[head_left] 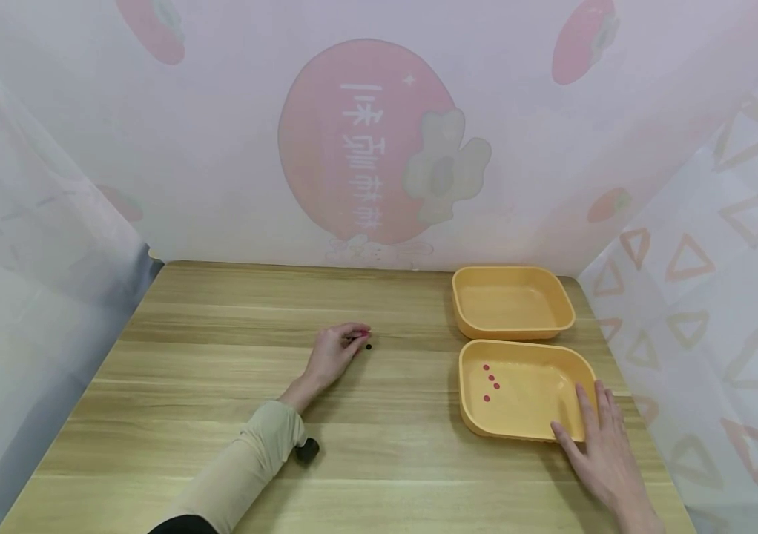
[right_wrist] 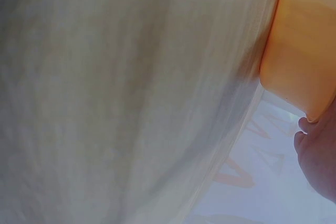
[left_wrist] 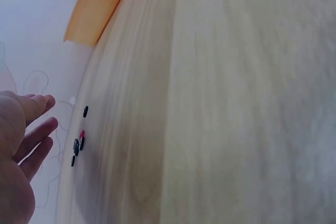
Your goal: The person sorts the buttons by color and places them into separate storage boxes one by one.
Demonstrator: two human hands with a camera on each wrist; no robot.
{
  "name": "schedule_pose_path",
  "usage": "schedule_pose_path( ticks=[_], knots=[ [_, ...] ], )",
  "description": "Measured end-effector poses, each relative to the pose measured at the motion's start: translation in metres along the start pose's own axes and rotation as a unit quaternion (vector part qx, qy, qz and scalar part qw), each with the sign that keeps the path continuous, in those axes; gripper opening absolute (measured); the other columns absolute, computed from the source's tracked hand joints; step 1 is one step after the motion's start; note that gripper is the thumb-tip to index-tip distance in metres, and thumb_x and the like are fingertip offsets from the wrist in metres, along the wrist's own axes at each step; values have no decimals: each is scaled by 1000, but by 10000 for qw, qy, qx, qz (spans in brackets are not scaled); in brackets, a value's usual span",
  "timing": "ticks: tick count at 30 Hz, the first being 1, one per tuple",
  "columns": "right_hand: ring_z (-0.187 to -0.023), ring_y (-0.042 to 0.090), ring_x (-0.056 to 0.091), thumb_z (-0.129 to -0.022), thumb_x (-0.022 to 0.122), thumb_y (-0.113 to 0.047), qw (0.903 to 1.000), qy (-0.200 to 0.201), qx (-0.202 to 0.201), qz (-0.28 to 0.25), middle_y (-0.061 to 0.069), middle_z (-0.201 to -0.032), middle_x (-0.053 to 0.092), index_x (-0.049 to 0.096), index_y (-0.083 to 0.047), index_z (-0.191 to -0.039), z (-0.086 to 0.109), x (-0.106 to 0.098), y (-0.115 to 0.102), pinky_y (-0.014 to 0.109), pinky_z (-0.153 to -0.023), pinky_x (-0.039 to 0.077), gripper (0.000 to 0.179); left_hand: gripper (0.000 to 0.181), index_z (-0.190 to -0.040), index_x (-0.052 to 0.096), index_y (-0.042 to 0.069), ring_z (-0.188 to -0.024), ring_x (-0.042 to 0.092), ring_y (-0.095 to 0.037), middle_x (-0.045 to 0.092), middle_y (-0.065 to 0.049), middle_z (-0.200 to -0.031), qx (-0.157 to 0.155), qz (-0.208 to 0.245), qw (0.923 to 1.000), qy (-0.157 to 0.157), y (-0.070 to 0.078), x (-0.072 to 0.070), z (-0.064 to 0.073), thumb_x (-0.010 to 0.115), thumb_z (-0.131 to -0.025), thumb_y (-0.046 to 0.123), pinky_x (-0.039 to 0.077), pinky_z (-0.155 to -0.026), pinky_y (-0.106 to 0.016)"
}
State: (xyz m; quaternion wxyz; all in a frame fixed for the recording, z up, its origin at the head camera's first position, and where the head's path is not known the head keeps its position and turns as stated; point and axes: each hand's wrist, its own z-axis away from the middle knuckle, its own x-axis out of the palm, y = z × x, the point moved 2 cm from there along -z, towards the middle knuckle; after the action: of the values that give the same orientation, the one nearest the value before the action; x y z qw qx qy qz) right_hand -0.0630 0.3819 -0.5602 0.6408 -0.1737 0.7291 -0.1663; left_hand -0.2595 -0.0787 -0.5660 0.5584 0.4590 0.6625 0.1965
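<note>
My left hand (head_left: 334, 354) is over the table, its fingertips close to a small red piece (head_left: 363, 334) and a small black disc (head_left: 368, 347). In the left wrist view, the thumb and fingers (left_wrist: 39, 145) are apart, with no piece visible between them. Beyond them lie a red piece (left_wrist: 82, 135) and several black pieces (left_wrist: 85, 111). My right hand (head_left: 602, 449) rests spread at the near right corner of the front yellow tray (head_left: 532, 430). One finger reaches over the rim and others lie along the outside. Several red discs (head_left: 491, 378) lie inside that tray.
A second yellow tray (head_left: 512, 332) stands just behind the first, near the table's back edge. A black object (head_left: 307, 451) sits by the left sleeve (head_left: 252, 452). Printed curtains (head_left: 219, 148) enclose the wooden table (head_left: 392, 460) at the back and sides.
</note>
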Motion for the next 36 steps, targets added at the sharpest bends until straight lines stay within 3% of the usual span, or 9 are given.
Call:
schedule_pose_path(
  ticks=[8,16,23,36],
  knots=[
    [-168,60,0,-113,56,-42,10000,68,-63,-10,34,-182,-1,10,-6,-176,0,0,0,74,-137,-4,86,20,-120,79,-4,-103,83,-34,84,-19,-113,-410,943,9947,-30,10,3,0,78,-101,3,68,-95,-46],
    [-168,59,-2,-113,56,-42,10000,45,-63,-41,33,-182,-3,11,-5,-176,0,1,0,75,-136,-3,86,23,-122,80,-1,-110,82,-34,84,-18,-118,-919,1505,9842,-172,26,7,-2,79,-102,9,65,-91,-19],
    [-167,61,1,-113,56,-43,9999,57,-62,-57,31,-183,-4,12,-5,-176,-1,1,-2,75,-136,-3,85,23,-122,80,-1,-112,82,-35,83,-19,-119,-762,1685,9824,-270,43,4,-4,79,-101,9,67,-95,-26],
    [-169,58,-1,-113,57,-43,10000,43,-25,-35,32,-183,-3,11,-5,-176,1,0,0,73,-137,-3,87,27,-124,78,-2,-113,82,-35,84,-16,-117,-818,2065,9735,-546,65,9,-10,80,-101,10,63,-85,-15]
  ],
)
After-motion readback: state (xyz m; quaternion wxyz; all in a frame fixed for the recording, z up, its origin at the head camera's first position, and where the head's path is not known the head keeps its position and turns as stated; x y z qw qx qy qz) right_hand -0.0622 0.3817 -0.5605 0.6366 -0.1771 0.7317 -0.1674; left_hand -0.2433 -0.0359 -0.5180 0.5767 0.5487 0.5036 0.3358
